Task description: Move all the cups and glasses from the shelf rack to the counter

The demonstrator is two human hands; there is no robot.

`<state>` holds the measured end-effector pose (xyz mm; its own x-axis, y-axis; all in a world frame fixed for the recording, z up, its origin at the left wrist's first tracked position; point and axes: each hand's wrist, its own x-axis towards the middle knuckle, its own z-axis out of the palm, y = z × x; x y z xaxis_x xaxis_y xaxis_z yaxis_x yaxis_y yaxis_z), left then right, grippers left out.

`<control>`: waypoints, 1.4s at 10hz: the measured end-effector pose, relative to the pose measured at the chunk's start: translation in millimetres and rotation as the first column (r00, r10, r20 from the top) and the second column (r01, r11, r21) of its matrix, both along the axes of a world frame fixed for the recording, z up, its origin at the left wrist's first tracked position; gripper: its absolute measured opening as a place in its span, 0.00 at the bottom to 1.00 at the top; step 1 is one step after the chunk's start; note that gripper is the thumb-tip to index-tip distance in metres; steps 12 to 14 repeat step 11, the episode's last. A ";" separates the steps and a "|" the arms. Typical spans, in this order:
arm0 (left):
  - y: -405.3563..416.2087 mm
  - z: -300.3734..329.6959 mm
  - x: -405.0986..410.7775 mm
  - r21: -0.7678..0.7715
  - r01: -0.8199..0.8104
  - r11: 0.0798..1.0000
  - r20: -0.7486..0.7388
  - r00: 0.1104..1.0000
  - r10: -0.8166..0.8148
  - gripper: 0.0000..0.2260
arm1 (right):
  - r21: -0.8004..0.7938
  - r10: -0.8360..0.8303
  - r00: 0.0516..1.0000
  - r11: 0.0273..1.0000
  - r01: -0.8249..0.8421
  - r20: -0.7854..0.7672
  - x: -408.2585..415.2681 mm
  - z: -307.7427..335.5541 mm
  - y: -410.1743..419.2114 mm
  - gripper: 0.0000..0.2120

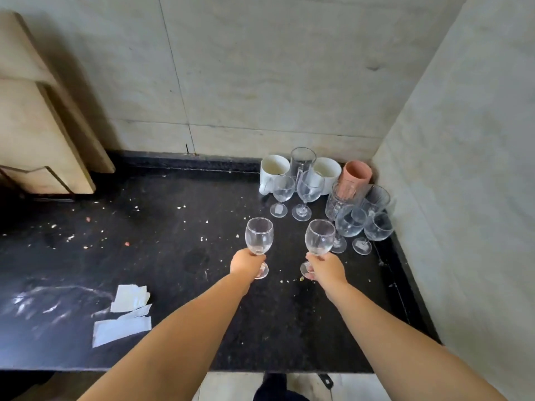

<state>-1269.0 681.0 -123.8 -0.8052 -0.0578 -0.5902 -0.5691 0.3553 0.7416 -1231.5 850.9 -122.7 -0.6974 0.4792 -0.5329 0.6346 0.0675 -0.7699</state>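
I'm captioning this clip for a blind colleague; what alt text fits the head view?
A person's left hand and right hand each hold a wine glass by the stem above a crumb-strewn black counter. Mugs, a pink cup and more glasses cluster in the far right corner; torn paper lies near left.

Black speckled counter (173, 256), white mugs (273, 169), pink cup (357, 173)

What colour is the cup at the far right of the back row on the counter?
The cup is a dull salmon pink, seen clearly in the head view, next to a white mug.
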 end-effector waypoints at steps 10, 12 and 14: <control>66.4 -59.6 -75.2 0.065 -0.087 0.994 -0.017 0.996 0.088 0.08 | -0.085 -0.019 0.998 0.996 0.015 -0.054 -81.1 -82.5 21.4 0.14; 64.6 -57.9 -73.1 -0.002 -0.028 1.000 -0.024 0.999 0.028 0.05 | -0.094 0.010 0.998 0.995 -0.016 -0.057 -80.4 -78.2 20.2 0.14; 64.6 -57.9 -73.1 -0.002 -0.028 1.000 -0.024 0.999 0.028 0.05 | -0.094 0.010 0.998 0.995 -0.016 -0.057 -80.4 -78.2 20.2 0.14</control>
